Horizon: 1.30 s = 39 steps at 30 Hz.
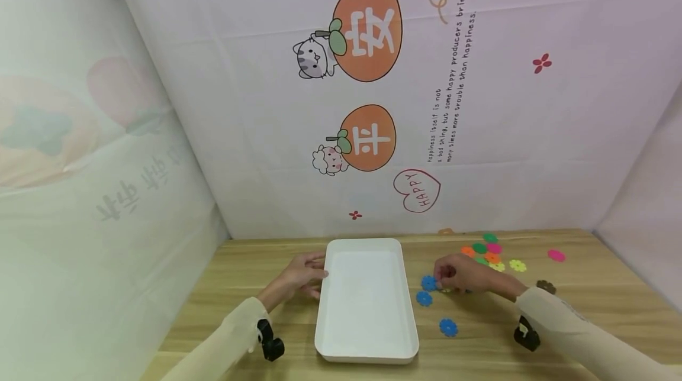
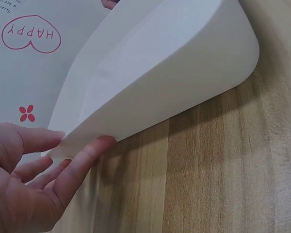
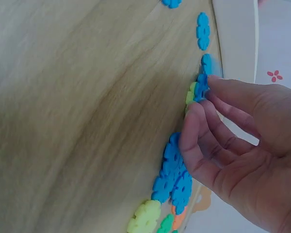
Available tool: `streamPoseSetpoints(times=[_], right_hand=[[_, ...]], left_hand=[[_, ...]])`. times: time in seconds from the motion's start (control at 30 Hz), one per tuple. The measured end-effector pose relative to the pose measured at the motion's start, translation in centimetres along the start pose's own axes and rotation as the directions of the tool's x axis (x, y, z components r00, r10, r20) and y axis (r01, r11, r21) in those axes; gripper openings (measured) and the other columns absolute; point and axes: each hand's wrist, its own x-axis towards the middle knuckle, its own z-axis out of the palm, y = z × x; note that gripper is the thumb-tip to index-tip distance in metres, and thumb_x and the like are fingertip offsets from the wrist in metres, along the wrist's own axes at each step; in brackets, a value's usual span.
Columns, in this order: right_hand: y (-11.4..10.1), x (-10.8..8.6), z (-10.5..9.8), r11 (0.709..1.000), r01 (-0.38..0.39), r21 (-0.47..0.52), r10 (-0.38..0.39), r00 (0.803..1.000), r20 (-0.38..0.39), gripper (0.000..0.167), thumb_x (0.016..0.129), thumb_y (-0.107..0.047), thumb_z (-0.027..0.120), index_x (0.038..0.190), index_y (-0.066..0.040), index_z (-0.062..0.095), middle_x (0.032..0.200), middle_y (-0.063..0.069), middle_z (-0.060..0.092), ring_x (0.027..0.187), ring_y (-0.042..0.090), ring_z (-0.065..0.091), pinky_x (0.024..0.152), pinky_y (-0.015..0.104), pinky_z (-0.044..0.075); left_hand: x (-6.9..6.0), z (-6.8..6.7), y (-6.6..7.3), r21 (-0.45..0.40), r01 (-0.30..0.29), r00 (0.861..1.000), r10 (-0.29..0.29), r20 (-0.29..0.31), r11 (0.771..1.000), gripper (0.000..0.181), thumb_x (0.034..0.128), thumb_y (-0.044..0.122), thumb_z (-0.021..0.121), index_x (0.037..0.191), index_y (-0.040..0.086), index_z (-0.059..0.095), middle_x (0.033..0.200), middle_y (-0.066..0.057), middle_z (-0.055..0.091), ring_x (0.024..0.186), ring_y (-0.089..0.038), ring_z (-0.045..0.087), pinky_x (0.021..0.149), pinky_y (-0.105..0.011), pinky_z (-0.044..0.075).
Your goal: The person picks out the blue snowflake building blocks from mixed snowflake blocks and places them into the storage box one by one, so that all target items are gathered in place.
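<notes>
- Nearest you, the light sleeves point(image 1: 229, 333) of your two arms reach over the wooden worktop point(image 1: 199, 304), a black camera point(image 1: 272, 345) at each wrist.
- The white tray point(image 1: 367, 304) sits lengthwise before you, its far end close to the worktop's far edge.
- Right of the tray's near half lies a single blue disc point(image 1: 449, 327), flower-shaped; another blue one point(image 1: 424, 298) lies further up, near the tray's right side.
- A brown disc point(image 1: 546, 286) lies by your right cuff, toward the worktop's right edge.
- Your left hand point(image 1: 303, 275) has its fingers apart and mostly straight, touching the tray's left side.
- Your right hand point(image 1: 466, 273) pinches a small blue flower point(image 3: 200, 87) between thumb and forefinger, right of the tray; a yellow disc point(image 3: 190, 94) lies against it.
- Beyond, orange, green, pink and yellow discs point(image 1: 518, 265) cluster toward the far edge, with one pink disc point(image 1: 556, 256) nearer the far right corner.
- A printed cloth point(image 1: 266, 132) rises behind.
</notes>
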Motion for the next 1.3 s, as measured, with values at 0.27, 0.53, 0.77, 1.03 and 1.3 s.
streamPoseSetpoints(times=[0.27,0.53,0.77,1.03,1.3], right_hand=[[-0.4,0.9,1.1,0.993,-0.013,-0.119,-0.002,0.992,-0.125,0.021,0.092,-0.018,0.081,0.1,-0.006,0.066,0.082,-0.002,0.061,0.072,0.009,0.053,0.057,0.021,0.048],[-0.5,2.1,1.8,0.992,-0.051,-0.12,0.035,0.991,-0.132,0.02,0.086,-0.011,0.085,0.095,-0.008,0.067,0.084,-0.002,0.062,0.077,0.014,0.053,0.062,0.023,0.049],[-0.6,1.7,0.3,0.999,-0.003,0.045,0.008,0.991,-0.132,0.008,0.093,-0.003,0.076,0.096,-0.001,0.069,0.083,0.005,0.066,0.074,0.016,0.058,0.059,0.026,0.054],[-1.3,1.6,-1.0,0.934,-0.005,0.358,0.058,0.989,-0.138,0.029,0.1,0.001,0.064,0.123,0.017,0.056,0.081,0.019,0.069,0.069,0.026,0.066,0.063,0.04,0.065],[-2.2,2.6,-1.8,0.885,-0.058,0.461,0.136,0.981,-0.137,0.036,0.104,-0.001,0.058,0.134,0.02,0.055,0.105,0.025,0.073,0.091,0.031,0.077,0.087,0.047,0.067]], left_hand=[[-0.3,0.1,-0.1,-0.017,0.0,1.0,-0.001,-0.014,1.0,0.063,0.0991,-0.001,0.064,0.157,-0.005,0.04,0.153,-0.031,0.049,0.117,-0.034,0.07,0.056,-0.029,0.065],[-0.4,0.5,-0.3,-0.03,-0.017,1.0,0.017,-0.01,0.999,0.062,0.0995,-0.001,0.065,0.156,-0.005,0.041,0.152,-0.033,0.049,0.122,-0.041,0.067,0.061,-0.035,0.067],[-0.4,1.1,-0.3,-0.056,-0.035,0.999,0.035,-0.005,0.998,0.06,0.1006,0.0,0.064,0.157,-0.004,0.041,0.152,-0.034,0.049,0.121,-0.041,0.067,0.063,-0.035,0.068],[-0.4,1.4,-0.1,-0.064,-0.025,1.0,0.025,-0.003,0.998,0.061,0.1014,0.001,0.063,0.158,-0.003,0.04,0.154,-0.033,0.047,0.121,-0.041,0.067,0.063,-0.034,0.067],[-0.3,2.0,0.0,-0.054,-0.026,1.0,0.026,-0.008,0.998,0.061,0.1009,0.0,0.064,0.157,-0.004,0.04,0.153,-0.034,0.048,0.121,-0.042,0.067,0.064,-0.035,0.068]])
